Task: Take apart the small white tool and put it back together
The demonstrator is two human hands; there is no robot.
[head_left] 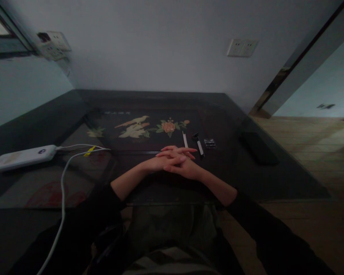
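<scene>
My left hand (157, 163) and my right hand (188, 168) rest together near the table's front edge, fingers laced loosely across each other. The fingers are stretched out fairly straight, and no object shows in either hand. Just beyond the fingertips lies a slim white strip (185, 138), its lower end close to or behind my fingers. Beside it on the right is a razor (200, 147) with a black head and a pale handle. Further right sits a small, dark, shiny pack (210, 143); its contents are too dim to make out.
A dark glossy table (218, 114) bears a bird-and-flower picture (151, 128). At left lies a white power bank (31, 157) with a white cable (63, 191) running toward me and a yellow tag (89, 151). A black flat object (259, 149) lies right. Wall sockets (242, 47) are behind.
</scene>
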